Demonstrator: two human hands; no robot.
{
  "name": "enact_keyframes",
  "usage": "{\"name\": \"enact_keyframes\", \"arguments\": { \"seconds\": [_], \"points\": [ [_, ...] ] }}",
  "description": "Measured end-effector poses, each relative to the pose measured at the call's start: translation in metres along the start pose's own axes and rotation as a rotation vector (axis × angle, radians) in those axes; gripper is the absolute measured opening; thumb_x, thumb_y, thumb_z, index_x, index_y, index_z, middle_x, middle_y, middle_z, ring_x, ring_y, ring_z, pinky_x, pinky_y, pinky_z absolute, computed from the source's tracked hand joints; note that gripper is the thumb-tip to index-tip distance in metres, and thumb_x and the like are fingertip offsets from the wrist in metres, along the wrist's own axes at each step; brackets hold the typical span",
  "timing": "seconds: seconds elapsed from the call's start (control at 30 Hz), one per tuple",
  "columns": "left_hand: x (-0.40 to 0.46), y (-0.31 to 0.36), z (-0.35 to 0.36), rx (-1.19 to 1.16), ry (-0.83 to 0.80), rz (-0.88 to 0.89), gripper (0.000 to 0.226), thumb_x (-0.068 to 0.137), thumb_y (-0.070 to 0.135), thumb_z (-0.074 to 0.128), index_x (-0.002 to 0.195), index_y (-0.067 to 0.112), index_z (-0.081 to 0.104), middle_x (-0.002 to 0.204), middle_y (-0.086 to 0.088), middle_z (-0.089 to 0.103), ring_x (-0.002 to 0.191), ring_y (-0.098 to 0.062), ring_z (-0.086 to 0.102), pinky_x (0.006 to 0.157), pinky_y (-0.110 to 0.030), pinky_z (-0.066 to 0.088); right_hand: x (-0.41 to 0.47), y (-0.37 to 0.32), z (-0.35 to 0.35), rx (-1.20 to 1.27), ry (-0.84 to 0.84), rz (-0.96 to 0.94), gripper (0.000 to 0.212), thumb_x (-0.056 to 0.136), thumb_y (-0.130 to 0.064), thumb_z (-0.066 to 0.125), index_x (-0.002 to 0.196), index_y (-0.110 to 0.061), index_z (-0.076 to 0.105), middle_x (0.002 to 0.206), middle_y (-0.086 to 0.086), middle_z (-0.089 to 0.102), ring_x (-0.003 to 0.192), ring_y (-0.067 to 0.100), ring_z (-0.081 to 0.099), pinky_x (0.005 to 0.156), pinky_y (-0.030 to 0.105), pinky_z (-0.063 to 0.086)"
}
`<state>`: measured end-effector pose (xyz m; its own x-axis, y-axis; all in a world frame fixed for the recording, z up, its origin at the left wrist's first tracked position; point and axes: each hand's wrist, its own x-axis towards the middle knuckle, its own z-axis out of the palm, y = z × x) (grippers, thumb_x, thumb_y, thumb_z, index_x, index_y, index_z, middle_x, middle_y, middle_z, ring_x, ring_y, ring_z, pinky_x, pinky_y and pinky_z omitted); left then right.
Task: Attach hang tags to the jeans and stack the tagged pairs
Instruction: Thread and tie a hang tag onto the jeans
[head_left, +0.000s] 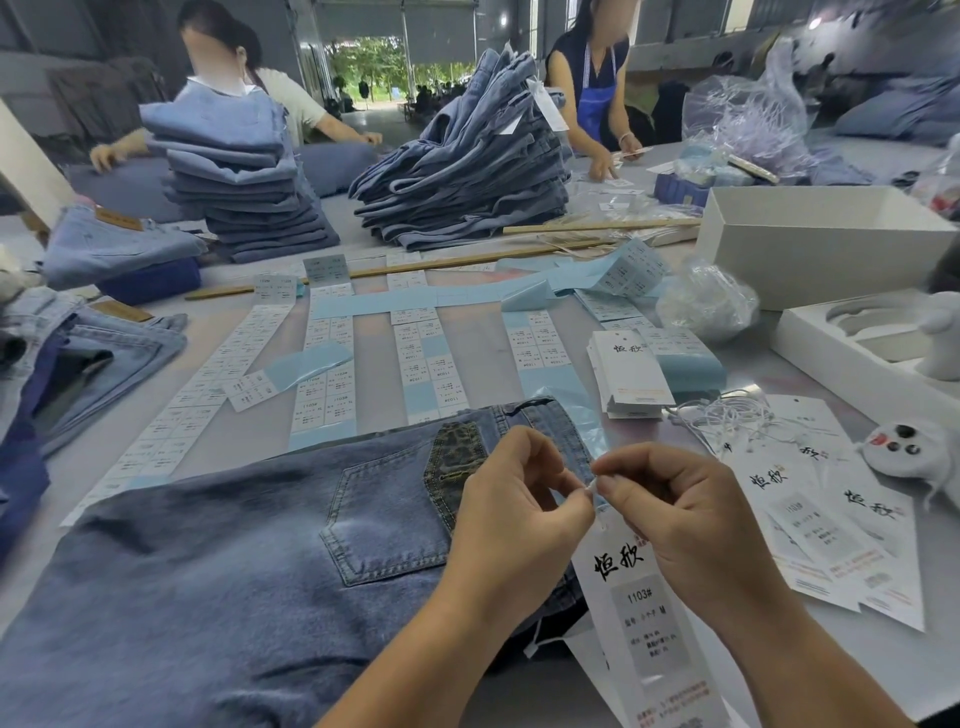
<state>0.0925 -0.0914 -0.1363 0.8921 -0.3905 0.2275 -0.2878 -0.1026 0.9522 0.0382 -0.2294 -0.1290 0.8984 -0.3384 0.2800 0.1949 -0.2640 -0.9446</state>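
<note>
Denim jeans (218, 561) lay flat on worktop (483, 332) before us. Left hand (511, 512) and right hand (675, 512), each in tight pinch grip on tag string (591, 488); hang tag (649, 613) dangled below. Tagging step underway, we judged; next: fasten string, stack pair.

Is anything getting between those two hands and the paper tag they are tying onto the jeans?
Nothing visible does. The left hand and right hand already pinch the white fastener right above the hang tag, at the edge of the jeans.
</note>
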Motion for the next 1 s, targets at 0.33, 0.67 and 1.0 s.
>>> {"name": "enact_keyframes", "arguments": {
  "seconds": [0.33,0.67,1.0],
  "points": [
    [0.001,0.001,-0.001,-0.007,0.003,-0.003,0.023,0.074,0.018,0.068,0.077,0.029,0.048,0.073,-0.002,0.067,0.059,-0.013,0.050,0.057,-0.033,0.044,-0.001,0.000,0.003,0.037,0.020,0.013,0.020,0.085,0.001,0.070,0.079,-0.017,0.075,0.057,-0.006,0.065,0.050,0.002,0.055,0.051,0.012,0.043],
    [0.003,-0.002,-0.003,-0.100,-0.046,0.006,0.027,0.082,0.008,0.077,0.083,0.014,0.050,0.077,-0.008,0.070,0.065,-0.011,0.059,0.062,-0.023,0.051,0.002,0.008,0.002,0.165,-0.008,0.076,0.023,0.087,0.001,0.067,0.078,-0.019,0.076,0.054,0.004,0.057,0.051,0.021,0.043,0.048,0.025,0.037],
    [0.012,-0.013,-0.014,-0.171,-0.174,-0.002,0.024,0.076,0.012,0.081,0.083,0.027,0.065,0.078,0.002,0.069,0.070,-0.010,0.061,0.069,-0.026,0.052,0.005,0.018,0.001,0.242,-0.128,0.124,0.028,0.089,0.009,0.058,0.079,-0.012,0.074,0.062,0.015,0.054,0.057,0.025,0.040,0.053,0.033,0.034]
  ]
}}
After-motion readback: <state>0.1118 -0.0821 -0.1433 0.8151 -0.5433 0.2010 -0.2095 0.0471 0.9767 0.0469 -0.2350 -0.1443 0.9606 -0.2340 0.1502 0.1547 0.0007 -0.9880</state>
